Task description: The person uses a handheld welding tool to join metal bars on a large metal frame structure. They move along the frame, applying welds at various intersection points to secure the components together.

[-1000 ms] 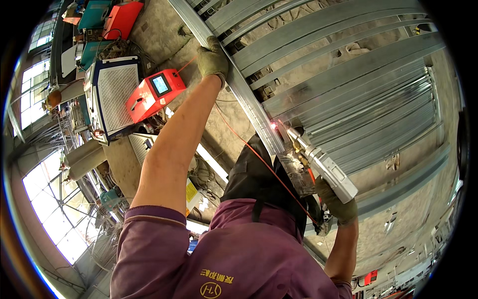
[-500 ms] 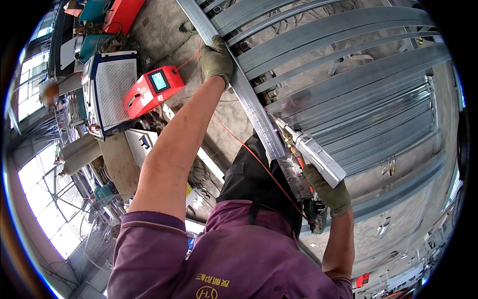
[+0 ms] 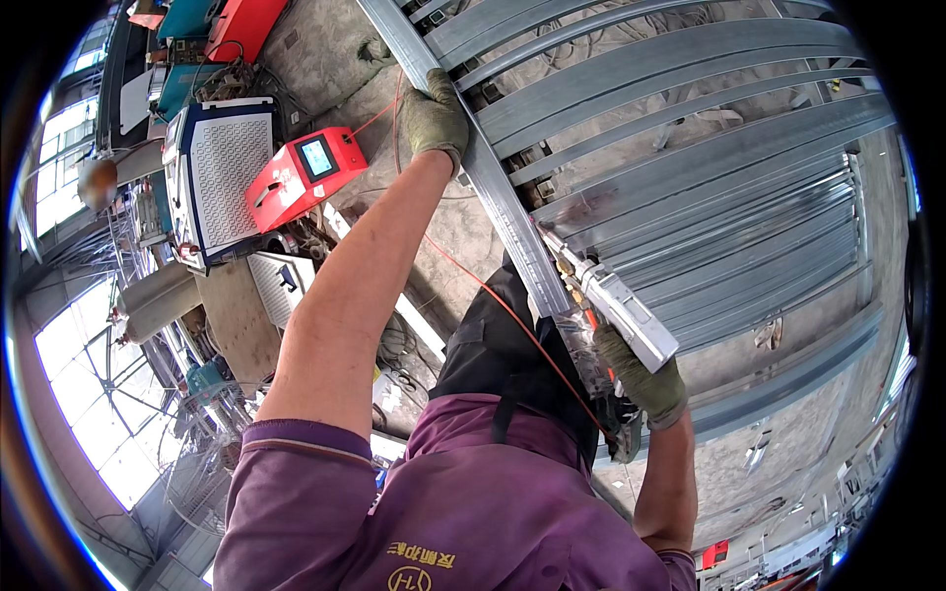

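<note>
A grey steel frame fills the upper right, with a long side rail (image 3: 507, 222) running diagonally and several crosswise slats (image 3: 660, 84) joining it. My left hand (image 3: 436, 123), in a green work glove, is closed over the side rail towards its far end. My right hand (image 3: 641, 379), gloved alike, is wrapped around a silver handheld welding torch (image 3: 631, 317). The torch's narrow nozzle (image 3: 550, 234) points up and left, close to where a slat meets the rail's inner edge. Whether the tip touches the metal I cannot tell.
An orange hose (image 3: 493, 295) curves past my legs. Left of the frame are a red machine with a small screen (image 3: 307, 169) and a white-and-blue cabinet (image 3: 232, 177). A stand fan (image 3: 202, 483) is at lower left. Cables lie on the concrete floor (image 3: 335, 59).
The rail and my left hand appear slightly further right. My right hand and the torch's rear have shifted a little left, while the nozzle stays by the same joint.
</note>
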Motion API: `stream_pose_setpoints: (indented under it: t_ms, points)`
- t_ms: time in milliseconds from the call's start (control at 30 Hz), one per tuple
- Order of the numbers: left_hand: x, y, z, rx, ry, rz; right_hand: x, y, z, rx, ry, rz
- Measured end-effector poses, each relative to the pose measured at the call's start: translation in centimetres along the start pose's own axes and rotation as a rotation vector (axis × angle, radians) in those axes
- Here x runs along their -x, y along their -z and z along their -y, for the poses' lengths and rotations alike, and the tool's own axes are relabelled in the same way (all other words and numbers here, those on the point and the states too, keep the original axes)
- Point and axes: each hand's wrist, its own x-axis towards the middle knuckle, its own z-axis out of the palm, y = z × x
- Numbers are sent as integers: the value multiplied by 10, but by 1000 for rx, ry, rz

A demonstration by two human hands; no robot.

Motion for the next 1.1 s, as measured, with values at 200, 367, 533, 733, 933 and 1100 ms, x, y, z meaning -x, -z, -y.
stream_pose_setpoints:
  t_ms: [200, 367, 533, 733, 933, 1100]
  points:
    - [3, 0, -4, 51, -31, -1, 0, -4, 3, 17, -25, -13]
    - [-1, -2, 1, 60, -13, 26, -2, -12, 14, -36, -37, -42]
    - [0, -2, 1, 38, -20, 16, 1, -10, 13, -19, -57, -11]
    - [-2, -3, 0, 9, 18, 27, 3, -11, 5, -72, -22, -22]
    - [0, -1, -1, 22, 18, 24, 8, -10, -4, 52, -15, -39]
    - [10, 7, -14, 78, -25, 49, 6, -14, 6, 36, 9, -51]
